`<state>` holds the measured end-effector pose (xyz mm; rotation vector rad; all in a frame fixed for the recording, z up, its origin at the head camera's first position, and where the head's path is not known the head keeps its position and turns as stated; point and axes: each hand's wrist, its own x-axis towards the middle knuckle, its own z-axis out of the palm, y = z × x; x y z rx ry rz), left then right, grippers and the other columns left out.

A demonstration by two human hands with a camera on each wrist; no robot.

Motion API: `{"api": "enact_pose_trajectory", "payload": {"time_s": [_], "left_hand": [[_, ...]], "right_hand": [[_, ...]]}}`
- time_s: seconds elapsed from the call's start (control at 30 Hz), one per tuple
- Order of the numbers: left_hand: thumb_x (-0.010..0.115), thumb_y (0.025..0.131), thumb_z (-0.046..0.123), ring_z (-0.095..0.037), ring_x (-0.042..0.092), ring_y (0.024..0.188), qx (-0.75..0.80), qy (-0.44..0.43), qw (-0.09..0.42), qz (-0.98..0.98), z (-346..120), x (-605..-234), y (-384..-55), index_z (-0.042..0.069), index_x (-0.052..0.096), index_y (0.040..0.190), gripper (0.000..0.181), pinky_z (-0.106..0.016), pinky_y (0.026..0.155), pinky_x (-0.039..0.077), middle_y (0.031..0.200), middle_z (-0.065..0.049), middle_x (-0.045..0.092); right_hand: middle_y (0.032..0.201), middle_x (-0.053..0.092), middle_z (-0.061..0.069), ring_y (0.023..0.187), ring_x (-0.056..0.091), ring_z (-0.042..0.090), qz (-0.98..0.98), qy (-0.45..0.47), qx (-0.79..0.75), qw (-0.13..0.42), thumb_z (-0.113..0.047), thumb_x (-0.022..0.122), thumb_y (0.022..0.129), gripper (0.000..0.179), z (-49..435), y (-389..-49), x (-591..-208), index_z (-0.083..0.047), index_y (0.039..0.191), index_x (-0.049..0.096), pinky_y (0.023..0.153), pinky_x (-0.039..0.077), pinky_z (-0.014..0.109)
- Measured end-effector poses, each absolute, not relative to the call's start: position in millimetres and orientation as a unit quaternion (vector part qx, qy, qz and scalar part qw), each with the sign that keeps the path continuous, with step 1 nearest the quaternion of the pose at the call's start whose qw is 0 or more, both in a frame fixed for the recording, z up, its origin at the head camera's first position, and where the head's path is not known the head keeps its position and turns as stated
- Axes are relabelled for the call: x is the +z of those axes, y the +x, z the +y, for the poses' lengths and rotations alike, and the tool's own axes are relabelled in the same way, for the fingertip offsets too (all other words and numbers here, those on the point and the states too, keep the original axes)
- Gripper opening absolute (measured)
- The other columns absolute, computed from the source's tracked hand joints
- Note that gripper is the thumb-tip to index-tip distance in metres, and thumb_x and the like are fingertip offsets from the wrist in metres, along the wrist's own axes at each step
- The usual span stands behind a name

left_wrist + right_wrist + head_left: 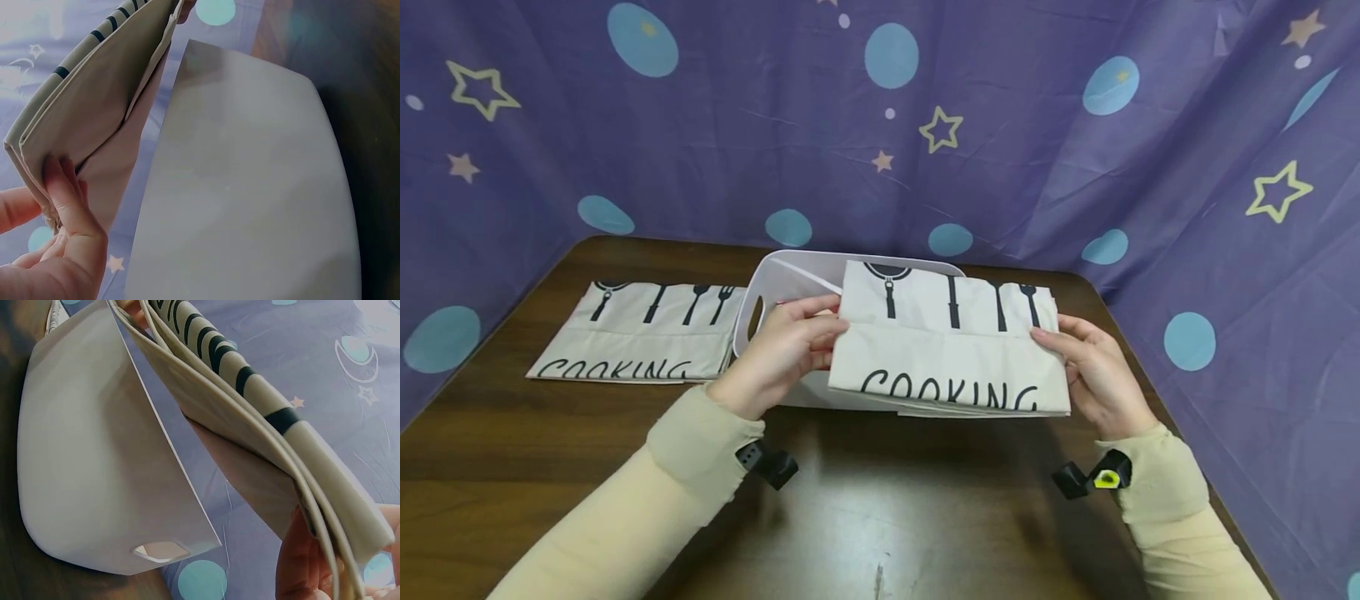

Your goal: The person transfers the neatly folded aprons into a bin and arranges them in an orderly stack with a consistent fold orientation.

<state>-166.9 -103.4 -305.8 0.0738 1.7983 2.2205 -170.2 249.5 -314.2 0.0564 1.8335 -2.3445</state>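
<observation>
Both hands hold up a folded cream apron-like cloth [947, 350], printed with black utensils and the word COOKING. My left hand [786, 346] pinches its left side, thumb on the front and fingers behind. On the right side my right hand [1093, 371] grips the edge the same way. The cloth's layered underside [94, 119] shows in the left wrist view, hanging above a white plastic bin [244, 175]. In the head view the cloth overlaps the bin's front and right part.
A second folded cloth [640, 333] with the same print lies on the brown wooden table [865, 517], just left of the bin. The bin has a cut-out handle [161, 551] in its side. A purple curtain [820, 158] with stars hangs behind the table.
</observation>
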Motion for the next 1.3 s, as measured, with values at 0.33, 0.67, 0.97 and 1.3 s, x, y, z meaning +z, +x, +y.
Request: {"api": "enact_pose_trajectory", "payload": {"time_s": [0.33,0.67,0.97,1.3], "left_hand": [[0.054,0.098,0.007,-0.006,0.068,0.077,0.745,0.020,0.136,0.653,-115.9,-301.4,-167.9,-0.004,0.033,0.150,0.058,-0.024,0.071,0.058,0.094,0.005,0.068],[0.056,0.098,0.010,-0.004,0.068,0.081,0.732,0.013,0.130,0.669,-128.7,-294.9,-169.3,-0.003,0.031,0.152,0.060,-0.022,0.075,0.058,0.106,0.001,0.063],[0.059,0.099,0.016,-0.003,0.067,0.088,0.718,0.013,0.125,0.685,-134.2,-292.5,-169.5,-0.002,0.032,0.152,0.062,-0.021,0.078,0.058,0.137,-0.017,0.053],[0.059,0.099,0.014,-0.002,0.068,0.087,0.701,-0.003,0.109,0.704,-137.9,-290.0,-172.7,-0.001,0.036,0.151,0.059,-0.022,0.077,0.059,0.142,-0.020,0.052]], "right_hand": [[0.088,0.072,-0.003,0.071,0.069,0.007,0.640,0.014,-0.763,0.086,-0.005,0.064,0.095,0.032,241.0,-177.1,-310.6,-0.004,0.121,0.046,0.062,0.059,0.024],[0.096,0.071,0.000,0.082,0.070,0.009,0.636,-0.022,-0.761,0.127,-0.001,0.058,0.097,0.033,239.0,-181.9,-302.3,-0.001,0.126,0.041,0.070,0.059,0.023],[0.097,0.074,-0.001,0.086,0.070,0.008,0.638,-0.028,-0.758,0.133,0.001,0.059,0.096,0.036,235.0,-186.0,-295.6,-0.001,0.128,0.042,0.073,0.059,0.022],[0.095,0.074,-0.004,0.085,0.069,0.006,0.654,-0.022,-0.747,0.120,-0.001,0.062,0.095,0.038,228.4,-192.2,-294.4,-0.002,0.129,0.045,0.073,0.058,0.021]]}}
